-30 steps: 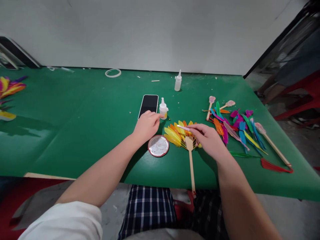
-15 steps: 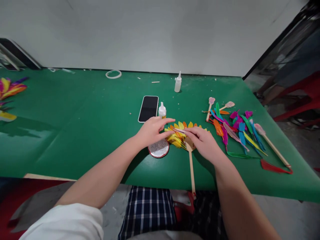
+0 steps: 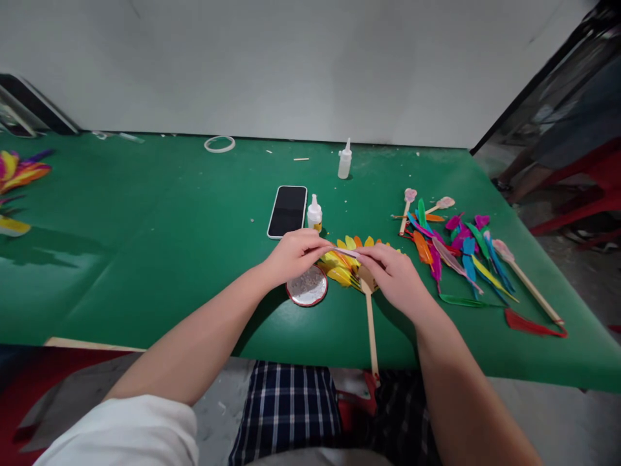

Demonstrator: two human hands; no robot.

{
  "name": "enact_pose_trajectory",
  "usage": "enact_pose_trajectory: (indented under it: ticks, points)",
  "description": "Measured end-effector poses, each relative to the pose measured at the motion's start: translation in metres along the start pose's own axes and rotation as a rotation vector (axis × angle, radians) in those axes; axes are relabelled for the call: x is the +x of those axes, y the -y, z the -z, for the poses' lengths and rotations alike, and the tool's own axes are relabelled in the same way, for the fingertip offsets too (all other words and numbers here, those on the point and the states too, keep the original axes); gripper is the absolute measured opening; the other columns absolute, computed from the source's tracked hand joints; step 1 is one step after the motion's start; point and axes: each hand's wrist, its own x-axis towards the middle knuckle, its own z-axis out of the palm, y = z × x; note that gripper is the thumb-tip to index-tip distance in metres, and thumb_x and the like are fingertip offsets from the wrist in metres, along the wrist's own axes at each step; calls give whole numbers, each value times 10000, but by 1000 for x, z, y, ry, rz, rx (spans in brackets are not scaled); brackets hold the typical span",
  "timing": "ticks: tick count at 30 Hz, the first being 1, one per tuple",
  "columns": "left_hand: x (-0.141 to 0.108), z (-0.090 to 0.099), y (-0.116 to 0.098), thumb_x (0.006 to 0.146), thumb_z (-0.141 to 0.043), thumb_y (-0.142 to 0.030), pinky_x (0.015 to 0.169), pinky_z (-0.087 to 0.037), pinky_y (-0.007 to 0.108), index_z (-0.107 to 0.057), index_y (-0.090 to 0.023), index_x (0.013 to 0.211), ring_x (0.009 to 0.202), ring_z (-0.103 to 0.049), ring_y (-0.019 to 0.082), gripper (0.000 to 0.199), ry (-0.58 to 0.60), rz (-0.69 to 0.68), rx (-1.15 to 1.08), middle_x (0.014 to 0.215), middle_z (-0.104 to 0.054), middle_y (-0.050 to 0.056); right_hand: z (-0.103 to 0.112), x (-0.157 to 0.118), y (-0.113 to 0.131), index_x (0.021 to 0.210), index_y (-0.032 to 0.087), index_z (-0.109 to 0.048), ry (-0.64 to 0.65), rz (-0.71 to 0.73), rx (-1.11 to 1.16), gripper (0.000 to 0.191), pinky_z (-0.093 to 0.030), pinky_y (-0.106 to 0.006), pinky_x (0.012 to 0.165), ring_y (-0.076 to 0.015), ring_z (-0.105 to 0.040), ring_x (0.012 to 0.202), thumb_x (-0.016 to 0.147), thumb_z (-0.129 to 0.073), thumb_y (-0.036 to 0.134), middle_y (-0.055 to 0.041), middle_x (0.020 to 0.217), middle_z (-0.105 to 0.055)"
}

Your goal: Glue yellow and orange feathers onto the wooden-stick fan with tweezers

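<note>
Both my hands meet above a wooden-handled fan [image 3: 370, 327] edged with yellow and orange feathers [image 3: 341, 274]. A thin, pale greyish-purple strip [image 3: 345, 252] spans the gap between them, too small to identify. My right hand [image 3: 395, 278] pinches its right end. At its left end, the thumb and fingertips of my left hand [image 3: 295, 259] are pressed together. Partly under that hand lies a round, red-rimmed silvery lid [image 3: 308, 290]. Behind it stands a small white glue bottle [image 3: 314, 217]. My hands cover part of the fan's head.
A phone [image 3: 288, 211] lies beside the glue bottle, and another squeeze bottle [image 3: 344, 162] stands farther back. Loose coloured feathers [image 3: 470, 252] and sticks with pinkish heads [image 3: 528, 281] spread on the right. A white ring [image 3: 220, 144] lies near the wall; bright feathers [image 3: 22, 171] are far left.
My left hand's spread thumb and forefinger have closed together at the left end of the thin strip. The right hand keeps its pinch, nearly still.
</note>
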Motion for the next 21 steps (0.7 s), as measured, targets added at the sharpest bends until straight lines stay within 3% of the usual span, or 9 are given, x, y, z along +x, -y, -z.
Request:
enact_pose_trajectory:
  ticks: [3, 7, 9, 11, 14, 18, 21]
  points:
    - [0, 7, 0, 870, -492, -315, 586, -394, 234, -686, -165, 764, 602, -506, 94, 267, -141, 73, 64, 616, -582, 3, 2, 0, -2, 981, 219, -681, -44, -7, 35, 278, -446, -305, 758, -186, -597, 832, 898, -438, 323, -52, 883, -674]
    - [-2, 18, 2, 919, -369, -375, 683, -415, 272, -577, -170, 555, 657, -500, 115, 466, -519, 244, 169, 567, -519, 7, 6, -1, -2, 942, 204, -685, -156, -106, 68, 304, -457, -309, 764, -205, -619, 874, 886, -435, 368, -55, 934, -694]
    - [-3, 20, 8, 941, -269, -400, 797, -425, 297, -635, -180, 654, 791, -536, 129, 514, -613, 291, 209, 697, -585, 28, 7, -1, 0, 949, 198, -684, -179, -153, 89, 321, -460, -292, 696, -197, -627, 800, 884, -430, 383, -48, 871, -696]
    - [-3, 18, 17, 943, -214, -431, 927, -397, 339, -666, -204, 956, 997, -530, 150, 506, -600, 308, 245, 972, -622, 51, 8, -1, 1, 956, 197, -682, -191, -180, 117, 333, -452, -277, 637, -187, -624, 744, 884, -424, 395, -39, 809, -686]
    - [1, 7, 32, 884, -329, -540, 1031, -328, 429, -485, -200, 1278, 1219, -433, 227, 543, -475, 321, 284, 1247, -529, 109, 8, 0, 1, 947, 193, -686, -221, -200, 136, 338, -432, -266, 596, -184, -614, 721, 879, -428, 400, -33, 740, -663]
    - [12, -8, 38, 753, -562, -551, 1072, -244, 533, -425, -133, 1313, 1335, -284, 343, 712, -274, 335, 308, 1338, -474, 159, 9, 1, 0, 950, 187, -694, -224, -223, 175, 338, -403, -256, 559, -170, -590, 677, 868, -439, 393, -26, 681, -631]
    - [19, -14, 33, 736, -626, -447, 1078, -169, 593, -558, -143, 1159, 1333, -280, 365, 526, -156, 393, 310, 1292, -535, 129, 9, 2, 0, 961, 191, -694, -218, -227, 223, 325, -379, -253, 524, -156, -552, 617, 847, -468, 394, -16, 647, -605]
